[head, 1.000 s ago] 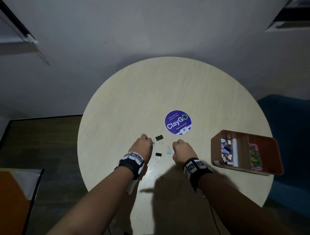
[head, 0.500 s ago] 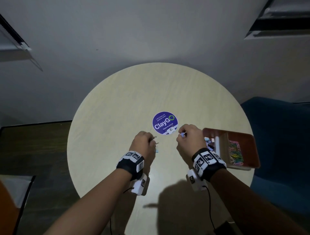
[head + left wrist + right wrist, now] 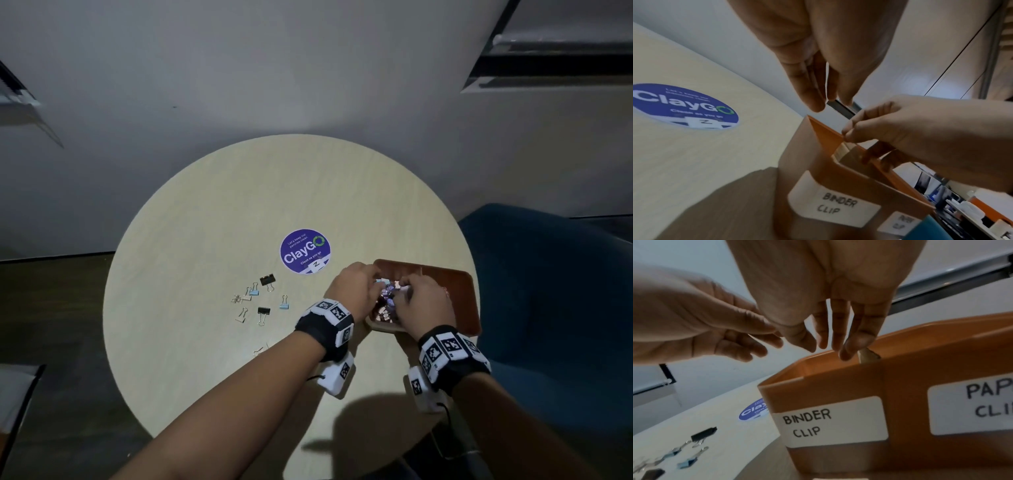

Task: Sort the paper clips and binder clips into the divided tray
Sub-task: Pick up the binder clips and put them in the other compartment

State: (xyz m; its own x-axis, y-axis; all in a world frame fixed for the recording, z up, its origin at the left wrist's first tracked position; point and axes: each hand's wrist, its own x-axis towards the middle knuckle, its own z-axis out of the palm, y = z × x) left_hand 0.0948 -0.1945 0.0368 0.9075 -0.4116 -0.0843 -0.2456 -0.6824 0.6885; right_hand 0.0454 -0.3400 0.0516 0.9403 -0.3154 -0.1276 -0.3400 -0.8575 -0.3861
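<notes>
Orange divided tray (image 3: 459, 301) sits at the right edge of the round tabletop (image 3: 212, 212), its left compartment labelled BINDER CLIP (image 3: 830, 421). Both hands hover over that compartment: left hand (image 3: 352, 291) and right hand (image 3: 424, 305) with fingers loosely spread, holding nothing visible. Several binder clips (image 3: 263, 308) lie left of them.
</notes>
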